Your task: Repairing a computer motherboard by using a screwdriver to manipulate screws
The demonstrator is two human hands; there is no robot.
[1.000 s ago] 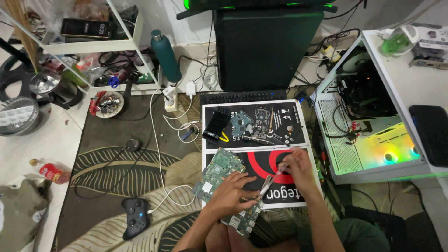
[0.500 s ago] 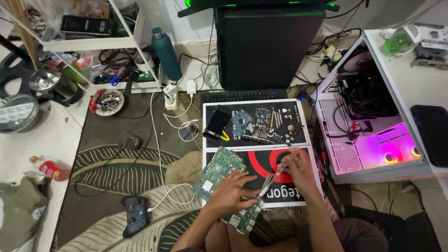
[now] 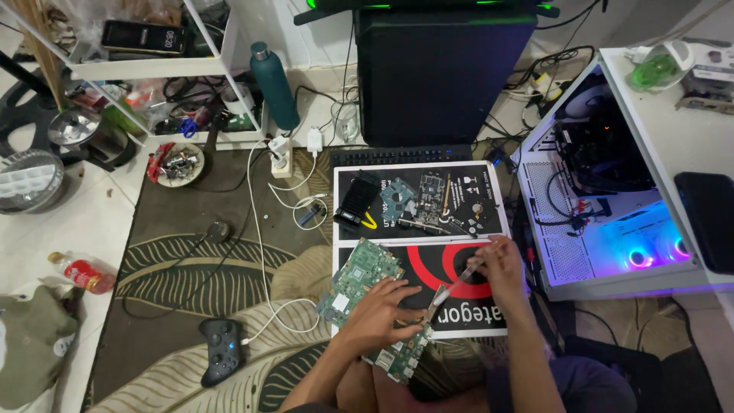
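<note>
Head view looked straight down at a black mat [image 3: 459, 321] with a red ring printed on it, lying on a leaf-patterned rug [image 3: 176, 260]; everything below is placed from that mat. A green circuit board [image 3: 367, 294] lay across the mat's left edge, hanging partly off it toward the person. The left hand [image 3: 378, 313] rested flat on the board, fingers spread and pressing it down. The right hand [image 3: 501, 264], over the mat's right part, was closed in a pinch on a slim metal tool [image 3: 451, 287], whose tip slanted down to the board's right edge, just beside the left fingertips.

Directly beyond the mat lay a second black mat [image 3: 417, 200] carrying a black drive, small blue and green boards and loose parts. Beyond that stood a large black computer case [image 3: 443, 73]. Right of the mat, an open white computer case [image 3: 604, 206] lay with fans glowing blue and pink. Left of the mat, on the rug, a white cable ran to a black game controller [image 3: 222, 350]. Farther left and beyond, a teal bottle [image 3: 274, 86] stood near a white shelf, and a small red bottle [image 3: 80, 273] lay on the pale floor.
</note>
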